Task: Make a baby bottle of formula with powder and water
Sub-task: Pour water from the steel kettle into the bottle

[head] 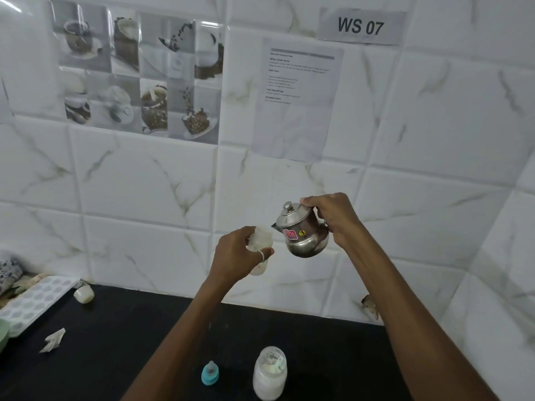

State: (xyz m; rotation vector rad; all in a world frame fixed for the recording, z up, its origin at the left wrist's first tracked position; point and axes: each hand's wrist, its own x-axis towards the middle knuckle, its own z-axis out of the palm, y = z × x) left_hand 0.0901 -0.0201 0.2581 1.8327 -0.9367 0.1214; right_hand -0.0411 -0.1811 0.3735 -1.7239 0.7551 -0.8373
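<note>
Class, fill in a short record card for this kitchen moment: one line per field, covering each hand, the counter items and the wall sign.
left hand: holds a small translucent baby bottle
right hand: holds a steel kettle, spout toward the bottle
counter: black; teal nipple cap, powder jar, white tray
wall sign: reads WS 07

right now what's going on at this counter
A person is holding a small baby bottle up in the left hand and a little steel kettle in the right hand, its spout right at the bottle's mouth, as if pouring water; no stream is visible. On the black counter below stand a jar of white powder and a blue bottle teat.
</note>
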